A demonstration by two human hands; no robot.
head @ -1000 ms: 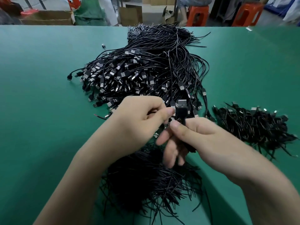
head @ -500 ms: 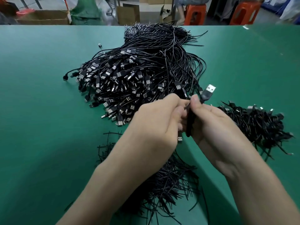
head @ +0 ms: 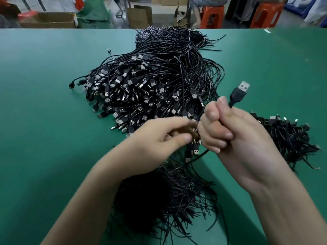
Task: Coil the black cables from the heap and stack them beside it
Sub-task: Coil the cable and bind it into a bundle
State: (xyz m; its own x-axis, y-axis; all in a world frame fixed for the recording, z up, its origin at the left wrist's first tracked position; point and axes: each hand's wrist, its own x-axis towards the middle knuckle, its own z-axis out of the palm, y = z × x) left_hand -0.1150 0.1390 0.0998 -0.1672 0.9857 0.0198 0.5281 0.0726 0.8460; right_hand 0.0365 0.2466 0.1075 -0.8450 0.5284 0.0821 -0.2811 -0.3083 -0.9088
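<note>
Since the frame half a second back, the left hand [head: 164,137] has dropped away from the right hand [head: 235,138], which it had been pressed against, and now sits just to that hand's left and a little lower. The right hand has rolled so that its curled fingers face the camera. Its fist is wrapped round the cable [head: 200,156], and the plug [head: 239,92] now pokes up well clear above the thumb. A loose strand trails out under the fist toward the left hand. That hand is smeared by motion, its thumb and forefinger drawn close, and I cannot tell whether they pinch the strand or have just let it go. This looks like one turn of winding, with the tail not yet taken up, so the coil is unfinished. Beyond both hands lies the heap [head: 150,85], large and barely reduced. The stack [head: 290,138] of finished coils rests on the green counter [head: 44,103] just right of the right hand, and a bundle [head: 159,200] of bare wire ends lies under the forearms.
</note>
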